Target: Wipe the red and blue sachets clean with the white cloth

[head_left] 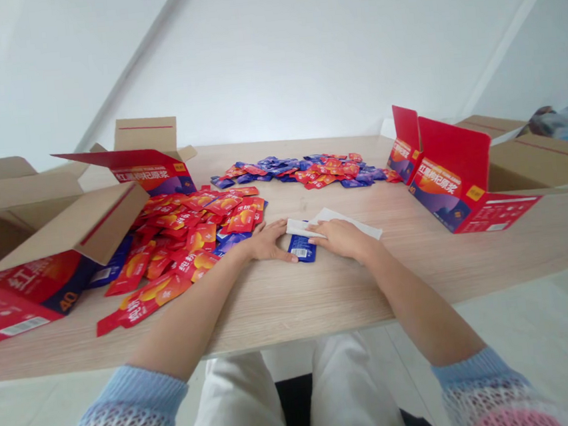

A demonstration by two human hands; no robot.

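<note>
A blue sachet (301, 248) with a white label lies flat on the table before me. My left hand (269, 242) rests at its left side, fingers apart; the thumb tip touches the sachet's lower left edge and the fingertips reach the folded white tissue (352, 220). With my right hand (339, 236) I hold that tissue, pressed over the sachet's upper part, which it hides. Left of my left hand spreads a heap of red sachets (185, 232), with a few blue ones among them.
Mixed red and blue sachets (304, 169) lie in a band along the back. Open red cartons stand at the left front (24, 285), left back (144, 176) and right (456, 183). A plastic bag (567, 124) sits at the far right. The table's front edge (301, 338) runs above my lap.
</note>
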